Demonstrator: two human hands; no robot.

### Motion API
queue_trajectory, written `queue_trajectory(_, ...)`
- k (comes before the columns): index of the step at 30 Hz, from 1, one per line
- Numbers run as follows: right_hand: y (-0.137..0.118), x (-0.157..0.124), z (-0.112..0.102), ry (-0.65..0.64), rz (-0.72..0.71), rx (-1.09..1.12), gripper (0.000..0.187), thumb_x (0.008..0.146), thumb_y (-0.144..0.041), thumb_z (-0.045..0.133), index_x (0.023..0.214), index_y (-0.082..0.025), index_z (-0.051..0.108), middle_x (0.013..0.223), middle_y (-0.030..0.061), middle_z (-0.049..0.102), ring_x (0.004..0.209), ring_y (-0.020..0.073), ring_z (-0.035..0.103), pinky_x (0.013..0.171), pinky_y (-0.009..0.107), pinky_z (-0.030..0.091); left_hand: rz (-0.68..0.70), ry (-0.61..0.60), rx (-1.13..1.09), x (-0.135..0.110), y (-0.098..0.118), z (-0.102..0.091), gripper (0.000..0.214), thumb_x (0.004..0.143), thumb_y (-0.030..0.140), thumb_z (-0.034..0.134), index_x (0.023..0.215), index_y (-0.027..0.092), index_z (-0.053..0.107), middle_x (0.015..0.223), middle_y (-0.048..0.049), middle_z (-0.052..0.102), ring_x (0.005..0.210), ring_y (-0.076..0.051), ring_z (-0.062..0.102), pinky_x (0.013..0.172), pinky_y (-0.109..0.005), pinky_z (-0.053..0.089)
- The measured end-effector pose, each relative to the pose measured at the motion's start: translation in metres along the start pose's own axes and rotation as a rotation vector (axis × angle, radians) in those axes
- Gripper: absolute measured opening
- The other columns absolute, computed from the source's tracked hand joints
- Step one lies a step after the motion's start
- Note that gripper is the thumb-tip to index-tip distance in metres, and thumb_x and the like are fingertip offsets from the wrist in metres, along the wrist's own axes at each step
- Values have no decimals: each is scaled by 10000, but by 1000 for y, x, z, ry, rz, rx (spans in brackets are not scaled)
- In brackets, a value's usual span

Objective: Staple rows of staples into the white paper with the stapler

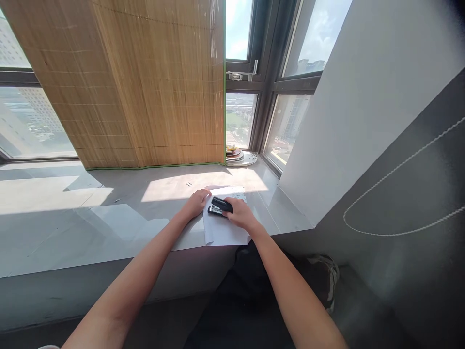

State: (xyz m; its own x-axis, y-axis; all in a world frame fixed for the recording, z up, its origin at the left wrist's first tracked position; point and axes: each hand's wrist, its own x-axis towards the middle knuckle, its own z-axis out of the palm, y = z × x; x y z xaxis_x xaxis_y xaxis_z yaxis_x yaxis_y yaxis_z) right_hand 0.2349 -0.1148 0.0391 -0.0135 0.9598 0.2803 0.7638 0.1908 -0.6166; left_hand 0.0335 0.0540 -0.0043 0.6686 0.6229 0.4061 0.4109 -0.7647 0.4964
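One stapler [221, 206], lengthwise left-right, mouth leftward

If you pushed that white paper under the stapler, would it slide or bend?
The paper looks thin and flat, so it would probably flop if lifted by one edge. The windowsill looks smooth and shiny, so it might slide easily. For now the left hand and the black stapler under the right hand likely pin it.
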Motion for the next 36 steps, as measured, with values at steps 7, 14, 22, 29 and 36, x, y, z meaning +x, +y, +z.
queue_trajectory(7,6,7,-4,1,-33,67,238,835,-180,740,1068,-226,761,1084,59,775,1033,275,686,916,365,508,0,11,-15,0,1,-3,321,924,195,447,1086,219,723,1220,-120,747,1188,-303,661,1106,-502,504)
queue_trajectory(14,9,-13,-7,435,527,605,390,996,-515,497,978,-206,735,1144,122,754,655,193,700,593,332,578,-27,10,-3,1,-3,-1,330,921,195,456,1090,226,738,1237,-122,743,1202,-317,652,1111,-515,501)
queue_trajectory(22,-11,-11,4,214,788,1178,146,1055,-276,499,1116,-185,596,1123,134,705,688,211,802,620,305,676,-63,24,-93,3,1,-4,292,875,260,509,1040,231,749,1229,-123,753,1204,-333,650,1127,-525,483)
queue_trajectory(29,-5,-11,10,245,719,1119,144,1039,-364,586,1067,-223,594,1029,87,696,685,201,787,657,347,694,-276,114,-348,6,-5,-8,491,954,500,397,920,213,793,1112,-126,802,1105,-335,702,1041,-488,524)
queue_trajectory(36,-5,-14,2,417,545,475,467,1014,-633,503,977,-227,731,1003,115,754,833,285,753,732,405,630,-375,143,-539,4,-6,-6,689,990,680,340,938,181,812,1096,-145,809,1063,-330,724,1075,-502,502)
